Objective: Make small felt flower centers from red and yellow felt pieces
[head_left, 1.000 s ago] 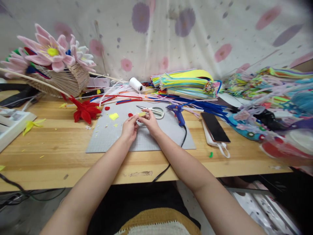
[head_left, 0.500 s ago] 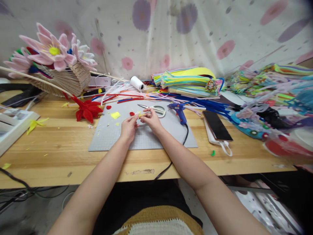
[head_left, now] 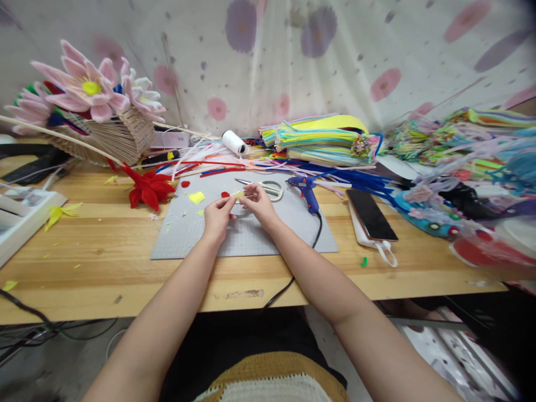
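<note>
Barely anything has moved since the earlier frame; only my fingers (head_left: 226,203) have shifted slightly. On the wooden surface (head_left: 104,245), over the grey mat (head_left: 180,240), my left hand (head_left: 215,220) and right hand (head_left: 262,209) meet, fingertips nearly closed on a small yellow piece (head_left: 239,195) near the scissors (head_left: 272,190). I judge it's being shaped; next calls for a light, steady pinch.

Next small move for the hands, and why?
Probably steady the yellow bit with the left hand and shape it with the right hand: both meet closely around it above the mat, while the glue gun lies unheld.
</note>
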Action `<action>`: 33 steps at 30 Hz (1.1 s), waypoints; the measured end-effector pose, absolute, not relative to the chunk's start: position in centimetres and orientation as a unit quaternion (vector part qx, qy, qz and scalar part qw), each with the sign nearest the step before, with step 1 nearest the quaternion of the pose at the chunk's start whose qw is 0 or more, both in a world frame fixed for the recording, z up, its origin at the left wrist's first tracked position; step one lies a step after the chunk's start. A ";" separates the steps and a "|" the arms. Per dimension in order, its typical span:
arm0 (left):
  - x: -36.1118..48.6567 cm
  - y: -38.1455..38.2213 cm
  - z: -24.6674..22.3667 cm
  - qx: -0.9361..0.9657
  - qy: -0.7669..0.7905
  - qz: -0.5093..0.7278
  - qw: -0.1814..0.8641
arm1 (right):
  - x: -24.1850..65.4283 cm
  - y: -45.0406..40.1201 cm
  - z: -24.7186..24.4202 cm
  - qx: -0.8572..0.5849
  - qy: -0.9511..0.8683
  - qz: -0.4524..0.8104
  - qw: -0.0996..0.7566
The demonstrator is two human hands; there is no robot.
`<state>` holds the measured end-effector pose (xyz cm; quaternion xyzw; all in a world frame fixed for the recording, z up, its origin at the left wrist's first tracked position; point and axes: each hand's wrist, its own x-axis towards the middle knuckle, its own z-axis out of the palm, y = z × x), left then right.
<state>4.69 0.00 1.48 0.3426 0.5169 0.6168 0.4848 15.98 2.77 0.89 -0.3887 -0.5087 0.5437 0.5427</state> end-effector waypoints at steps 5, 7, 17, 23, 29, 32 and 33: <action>4.6 0.0 1.7 0.361 0.526 0.598 0.487 | 16.1 2.9 0.9 -0.395 -0.503 0.510 0.575; 4.6 -0.1 1.8 0.364 0.521 0.597 0.489 | 16.3 2.9 0.9 -0.396 -0.501 0.509 0.577; 4.5 0.1 1.8 0.310 0.503 0.612 0.525 | 16.3 2.7 1.2 -0.387 -0.506 0.533 0.557; 4.6 -0.3 3.1 0.240 0.462 0.614 0.593 | 16.1 2.6 1.3 -0.372 -0.507 0.544 0.555; 4.5 -0.1 2.9 0.192 0.414 0.621 0.638 | 15.7 2.5 1.5 -0.358 -0.506 0.549 0.561; 4.5 0.0 2.9 0.170 0.393 0.613 0.664 | 15.6 2.4 1.5 -0.357 -0.505 0.551 0.560; 4.5 0.0 3.0 0.164 0.389 0.612 0.669 | 15.6 2.4 1.6 -0.358 -0.504 0.552 0.560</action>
